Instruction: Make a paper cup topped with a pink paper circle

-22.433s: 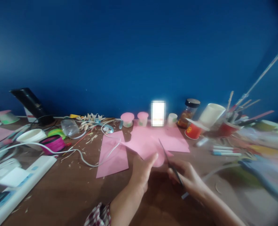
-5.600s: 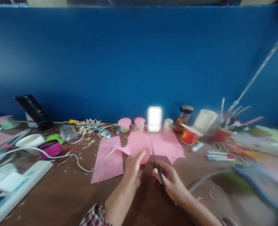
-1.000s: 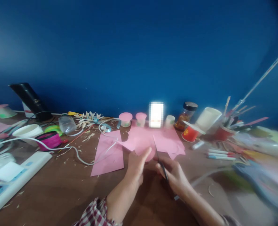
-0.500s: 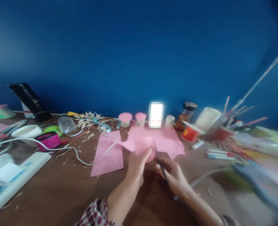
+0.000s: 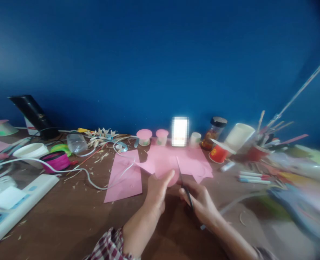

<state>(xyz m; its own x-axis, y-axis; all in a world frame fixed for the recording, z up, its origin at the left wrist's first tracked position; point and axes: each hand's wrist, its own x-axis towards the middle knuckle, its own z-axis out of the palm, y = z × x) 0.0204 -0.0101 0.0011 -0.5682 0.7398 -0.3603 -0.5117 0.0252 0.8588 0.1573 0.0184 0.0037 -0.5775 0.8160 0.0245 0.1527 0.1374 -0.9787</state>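
Over the middle of the brown table [image 5: 68,220], as I look on, the left hand [image 5: 156,196] has pink paper [image 5: 163,168] clamped near its rounded lower edge, thumb on top; the fingers beneath are hidden from me. One pointed end of the paper reaches left to a loose sheet [image 5: 122,180]. The right hand [image 5: 203,202] is wrapped around dark scissors [image 5: 187,195], the blades pointing toward the blue panel [image 5: 149,65] along the paper's right side. Whether the blades are parted or together, I cannot tell. More pink sheets [image 5: 194,157] lie just behind, their colour running into the held piece.

Near the panel stand two cups [image 5: 144,134] with pink tops, a bright blurred screen [image 5: 180,131], a small pale cup [image 5: 195,139] and a dark-lidded jar [image 5: 215,133]. A red cup [image 5: 216,154] stands in front of the jar; pens [image 5: 253,178] lie farther right. Over on the left, a white cable [image 5: 95,185] winds past a power strip [image 5: 27,200] and across the loose sheet.
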